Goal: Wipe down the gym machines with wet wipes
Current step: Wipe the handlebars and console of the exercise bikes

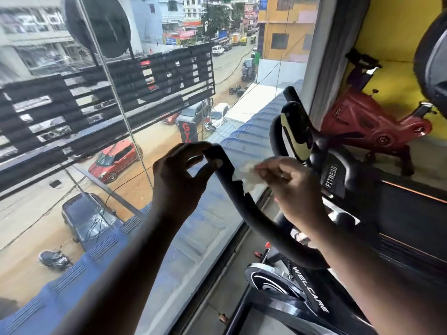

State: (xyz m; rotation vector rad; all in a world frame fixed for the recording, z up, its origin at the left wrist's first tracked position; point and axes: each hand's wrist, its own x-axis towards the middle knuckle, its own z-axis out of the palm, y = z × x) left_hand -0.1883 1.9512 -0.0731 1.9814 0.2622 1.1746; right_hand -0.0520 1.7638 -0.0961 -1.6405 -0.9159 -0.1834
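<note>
Pinches far tip of spin-bike handlebar (251, 213) between thumb and curled fingers of left hand (179, 182). Presses crumpled wet wipe (249, 175), gripped in bent fingers of right hand (292, 187), against bar just beside. May snag on ragged foam edge (238, 183), tearing wipe.

Shows only part of the crumpled white wet wipe (249, 175), the rest under the right hand (290, 187). Loses the lower end of the curved black foam handlebar (244, 209) behind the right forearm (362, 274). Reads only "GY" on the red-lettered black sign (186, 128), cut off by the left hand (179, 180). Cannot identify the blurred dark rounded shape (433, 56) cropped at top right.
</note>
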